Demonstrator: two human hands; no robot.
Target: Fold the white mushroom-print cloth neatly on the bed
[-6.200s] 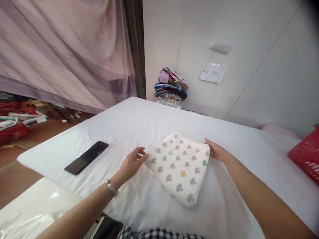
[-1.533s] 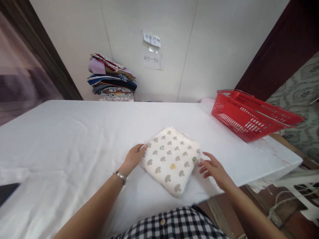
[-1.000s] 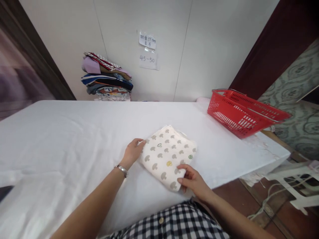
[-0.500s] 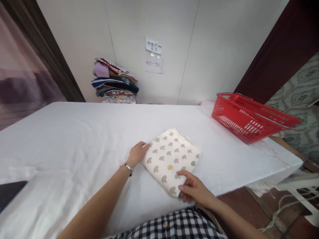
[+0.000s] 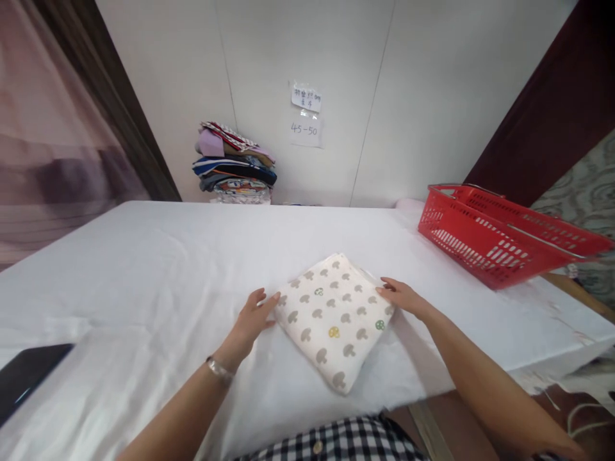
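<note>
A folded white cloth [image 5: 331, 320] printed with grey mushrooms, plus a few green and yellow ones, lies flat on the white-covered table, one corner toward me. At its left corner is my left hand [image 5: 250, 320], fingers apart, the thumb tip just at the fabric's edge; a bracelet [image 5: 220, 370] circles that wrist. My right hand [image 5: 401, 298] is at the right corner, with fingers stretched out and apart and the thumb by the edge. Its underside and the corner's lower layers are hidden.
A red plastic basket [image 5: 475, 246] stands at the table's right end. Against the wall is a stack of folded textiles [image 5: 235, 163], left of paper signs [image 5: 306, 115]. A dark flat object [image 5: 33, 378] lies at the table's left. The tablecloth [image 5: 158, 275] is slightly wrinkled.
My right hand has left the cloth's near corner and moved up to its right corner. My left hand has loosened at the left corner. The view has shifted slightly.
</note>
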